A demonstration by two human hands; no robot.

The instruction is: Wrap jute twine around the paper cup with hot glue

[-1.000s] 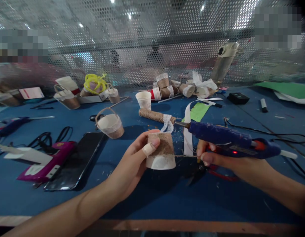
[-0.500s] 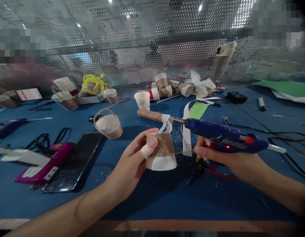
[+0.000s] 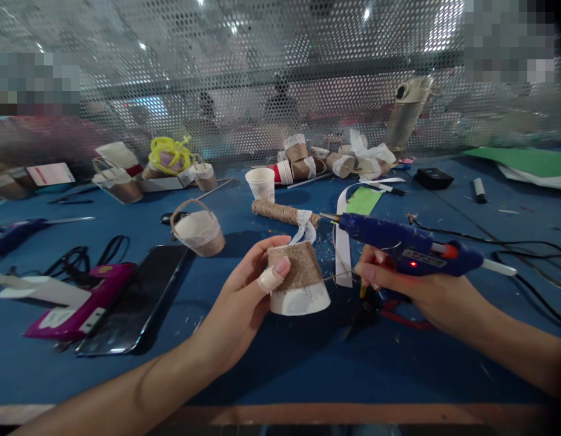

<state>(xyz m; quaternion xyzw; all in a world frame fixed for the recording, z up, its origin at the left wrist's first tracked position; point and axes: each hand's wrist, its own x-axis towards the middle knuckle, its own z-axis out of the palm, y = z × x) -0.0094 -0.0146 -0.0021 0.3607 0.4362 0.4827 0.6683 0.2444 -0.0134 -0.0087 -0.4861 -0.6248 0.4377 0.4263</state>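
An upside-down paper cup [image 3: 303,300], its upper part wrapped in brown twine [image 3: 303,263], is gripped by my left hand [image 3: 248,293], with a bandage-like wrap around the thumb. A loose strand of the twine runs from the cup to the pinched fingertips of my right hand [image 3: 398,284]. That same hand also holds a blue hot glue gun [image 3: 385,236] with a lit red light; its handle is hidden. The gun's nozzle points left, near a roll of twine [image 3: 275,212] with white lace [image 3: 304,224] around it.
Under the right hand lie red-handled pliers or cutters [image 3: 403,316], partly hidden. A twine-handled cup basket [image 3: 201,233], a phone [image 3: 135,303] and a magenta device [image 3: 85,303] sit to the left. Behind are a white cup [image 3: 261,184], white strip [image 3: 343,254] and perforated screen [image 3: 244,72].
The cup in my left hand has tilted slightly, its wide rim swinging to the right. My right hand has shifted a little left, carrying the glue gun along.
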